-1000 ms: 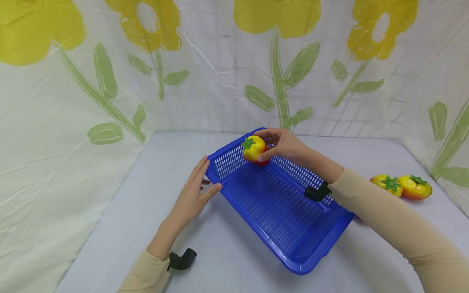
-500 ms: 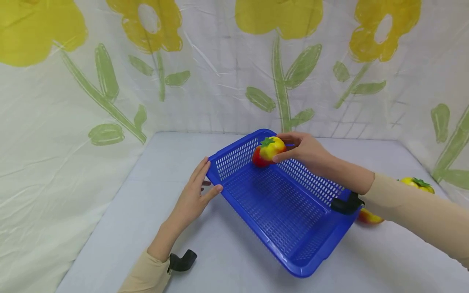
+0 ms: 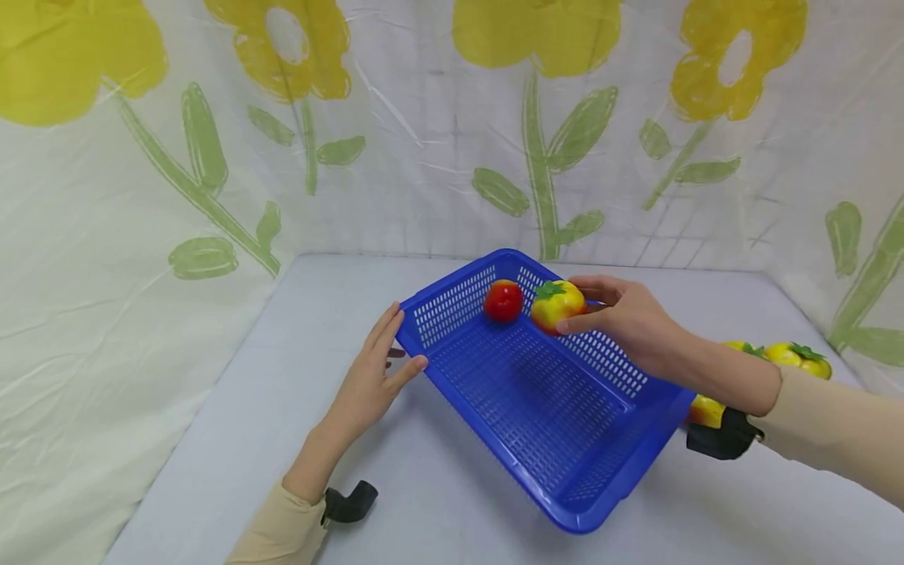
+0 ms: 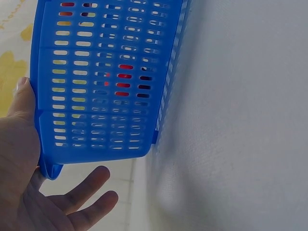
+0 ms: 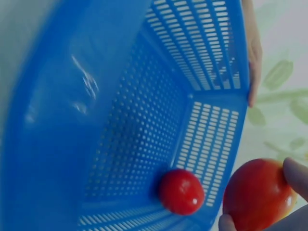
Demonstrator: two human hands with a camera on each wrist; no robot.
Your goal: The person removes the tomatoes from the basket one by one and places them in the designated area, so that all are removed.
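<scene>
A blue perforated plastic basket (image 3: 523, 384) sits at an angle in the middle of the head view, tilted. My left hand (image 3: 367, 380) grips its left corner, thumb at the rim and other fingers outside; the left wrist view shows the basket's slotted wall (image 4: 91, 156) close up. Between the thumb and fingers of my right hand (image 3: 636, 322) is a yellow-and-red tomato (image 3: 549, 310) with a green leafy top, held over the basket's far right side. Its red underside faces the right wrist camera. A round red tomato (image 3: 504, 301) lies in the basket's far corner.
More yellow-and-red tomatoes (image 3: 798, 359) lie on the white table (image 3: 339, 298) to the right, partly behind my right forearm; one tomato (image 3: 706, 411) is beside the basket's right end. A white curtain (image 3: 395, 188) with painted flowers hangs behind the table.
My right hand has moved right with the yellow-and-red tomato, away from the basket's far corner, so the red tomato there now shows fully. The left hand and basket have barely moved.
</scene>
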